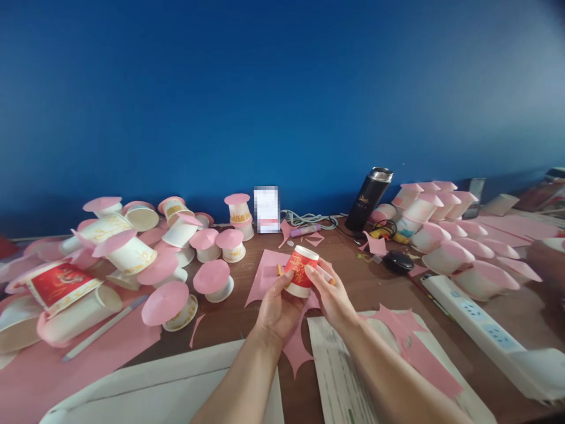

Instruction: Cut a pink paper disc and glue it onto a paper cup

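Note:
A red paper cup (296, 272) with gold markings and white bands at its ends is between my two hands, slightly tilted, above the middle of the table. My left hand (279, 303) wraps round its left side and underside, the thumb lying on the front. On the other side my right hand (333, 294) grips the cup with fingertips and thumb. A slim white stick with an orange end (327, 275) also lies in the right hand's fingers; its exact kind is unclear. Beneath the hands are a pink paper sheet (258, 282) and a cut pink scrap (296, 353).
Several paper cups with pink discs (212, 280) crowd the left; more pink-topped cups (448, 256) stand right. A black flask (368, 199) leans near the blue wall. A phone (267, 209), purple glue stick (305, 230), black mouse (398, 262) and power strip (477, 324) lie around.

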The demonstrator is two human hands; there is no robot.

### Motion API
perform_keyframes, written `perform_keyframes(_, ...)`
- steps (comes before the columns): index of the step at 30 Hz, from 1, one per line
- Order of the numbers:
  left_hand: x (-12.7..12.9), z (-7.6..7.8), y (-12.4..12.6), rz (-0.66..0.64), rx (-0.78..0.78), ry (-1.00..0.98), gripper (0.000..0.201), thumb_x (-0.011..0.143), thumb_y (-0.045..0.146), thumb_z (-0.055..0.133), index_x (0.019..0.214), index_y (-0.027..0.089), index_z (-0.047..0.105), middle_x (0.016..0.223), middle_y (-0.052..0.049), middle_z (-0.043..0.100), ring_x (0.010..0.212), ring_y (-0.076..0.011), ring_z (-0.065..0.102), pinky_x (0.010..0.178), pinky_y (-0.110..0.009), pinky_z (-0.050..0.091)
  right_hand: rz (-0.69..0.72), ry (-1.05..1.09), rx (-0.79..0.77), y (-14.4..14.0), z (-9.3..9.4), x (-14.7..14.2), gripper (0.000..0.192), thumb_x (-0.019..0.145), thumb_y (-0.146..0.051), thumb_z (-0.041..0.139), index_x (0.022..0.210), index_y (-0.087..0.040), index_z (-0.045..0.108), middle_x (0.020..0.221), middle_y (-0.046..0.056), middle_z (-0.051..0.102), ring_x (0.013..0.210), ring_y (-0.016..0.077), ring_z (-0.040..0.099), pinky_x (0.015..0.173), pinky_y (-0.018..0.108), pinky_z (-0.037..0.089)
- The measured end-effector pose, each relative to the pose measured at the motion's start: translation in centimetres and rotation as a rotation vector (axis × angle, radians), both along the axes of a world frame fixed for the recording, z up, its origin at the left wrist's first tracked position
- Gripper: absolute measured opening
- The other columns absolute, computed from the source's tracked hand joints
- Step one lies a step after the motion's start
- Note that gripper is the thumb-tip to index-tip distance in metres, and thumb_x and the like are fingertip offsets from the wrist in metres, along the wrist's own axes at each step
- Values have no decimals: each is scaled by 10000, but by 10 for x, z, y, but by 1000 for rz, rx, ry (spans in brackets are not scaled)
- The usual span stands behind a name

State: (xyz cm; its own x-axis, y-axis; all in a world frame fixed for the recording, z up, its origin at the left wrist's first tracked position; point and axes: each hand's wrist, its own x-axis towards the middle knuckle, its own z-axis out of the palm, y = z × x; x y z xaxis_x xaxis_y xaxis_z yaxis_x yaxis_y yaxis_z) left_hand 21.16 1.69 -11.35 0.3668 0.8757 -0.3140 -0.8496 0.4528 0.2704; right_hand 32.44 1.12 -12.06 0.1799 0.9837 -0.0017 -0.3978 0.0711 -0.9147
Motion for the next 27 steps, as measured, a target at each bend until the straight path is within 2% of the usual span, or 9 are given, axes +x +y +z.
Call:
perform_keyframes(3, 6, -2, -2, -16, 104, 43, 198, 789, 183, 696, 977, 122, 688, 1027, -84, 713, 927, -157, 660, 882, -259, 497, -57, -73, 9, 1, -1, -1, 442, 745, -395, 750, 1127, -213, 621, 1016, 51, 722, 955, 218, 682, 850, 332, 546)
perform_keyframes(6, 13, -4, -6, -52, 258, 129, 307, 792, 217, 706, 1082, 123, 673, 1123, -101, 689, 1031, -192, 636, 978, -307, 447, -116, -192, 42, 4, -4, 0, 404, 735, -415, 747, 1069, -214, 642, 1017, 46, 716, 975, 226, 673, 835, 320, 551)
perform_keyframes(8, 15, -5, -8, -62, 304, 161, 327, 804, 237, 699, 1110, 126, 665, 1148, -106, 680, 1082, -216, 619, 1019, -340, 417, -130, -281, 71, 6, -5, 1, 381, 754, -433, 722, 1052, -206, 652, 1042, 60, 708, 983, 234, 668, 834, 325, 553)
perform_keyframes(11, 14, -6, -7, -47, 274, 164, 323, 815, 269, 688, 1109, 136, 665, 1147, -102, 681, 1100, -225, 611, 1028, -351, 411, -175, -407, 121, 6, -8, 2, 394, 800, -442, 671, 1109, -199, 646, 1118, 86, 688, 1032, 250, 651, 858, 352, 549)
perform_keyframes(14, 11, -5, -4, 7, 210, 171, 313, 795, 269, 708, 1081, 148, 674, 1110, -88, 694, 1061, -215, 627, 996, -333, 439, -331, -552, 215, 4, -9, 6, 436, 870, -407, 592, 1259, -213, 577, 1243, 105, 633, 1096, 255, 620, 909, 401, 524)
perform_keyframes(17, 9, -6, -2, 72, 158, 193, 275, 767, 242, 732, 1020, 143, 686, 1032, -79, 710, 973, -188, 652, 943, -303, 471, -478, -764, 394, -2, -4, 9, 380, 928, -312, 506, 1295, -227, 558, 1282, 101, 609, 1137, 245, 583, 977, 439, 464)
perform_keyframes(19, 9, -8, -1, 109, 132, 199, 263, 754, 220, 743, 998, 140, 686, 1031, -80, 708, 967, -175, 653, 938, -290, 473, -462, -887, 520, -8, 2, 10, 345, 931, -247, 494, 1263, -235, 587, 1217, 88, 647, 1084, 231, 597, 974, 431, 453)
perform_keyframes(22, 10, -9, -3, 116, 152, 191, 268, 745, 210, 749, 995, 144, 682, 1076, -86, 697, 1040, -188, 637, 974, -301, 456, -368, -970, 608, -16, 11, 9, 302, 917, -191, 499, 1187, -241, 627, 1075, 72, 691, 949, 207, 629, 895, 384, 482)
perform_keyframes(27, 9, -5, -5, 128, 169, 232, 219, 752, 208, 741, 953, 140, 685, 1007, -75, 709, 1004, -177, 642, 965, -296, 453, -419, -985, 635, -22, 16, 6, 159, 884, -189, 543, 1010, -224, 632, 897, 49, 684, 815, 190, 633, 792, 343, 498)
